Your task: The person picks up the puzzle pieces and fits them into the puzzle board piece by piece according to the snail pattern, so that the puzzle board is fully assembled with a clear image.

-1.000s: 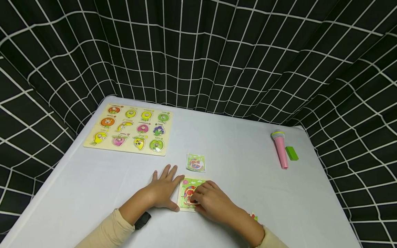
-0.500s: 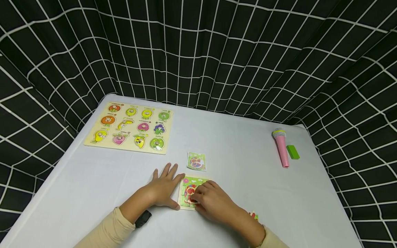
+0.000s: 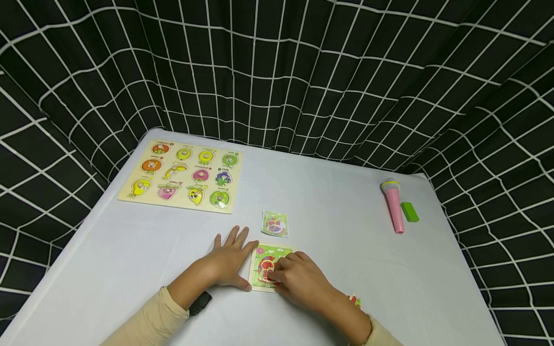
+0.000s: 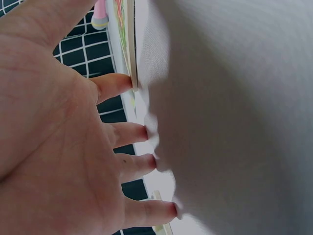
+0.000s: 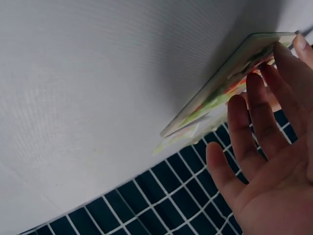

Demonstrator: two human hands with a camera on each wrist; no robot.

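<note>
My left hand [image 3: 227,265] lies spread on the table beside a small picture puzzle [image 3: 261,266], thumb and index finger right at its left edge. The puzzle shows a red and blue figure on green, set in a pale wooden frame. Over its right half, my right hand [image 3: 303,281] bends its fingers and pinches a puzzle piece near the lower right, mostly hidden by the fingers. In the right wrist view, thumb and index fingertips [image 5: 281,49] meet at the tilted-looking board [image 5: 210,103]. A matching picture card [image 3: 274,224] lies just beyond the puzzle.
A wooden fruit peg board [image 3: 182,175] lies at the back left. Far right are a pink toy microphone [image 3: 394,206] and a green block [image 3: 409,212]. Small red and green pieces [image 3: 354,301] show beside my right forearm. A black gridded curtain [image 3: 277,72] surrounds the table.
The right hand's fingers have shifted slightly to the right over the puzzle. The left hand keeps its place at the frame; the whole head view has drifted a little.
</note>
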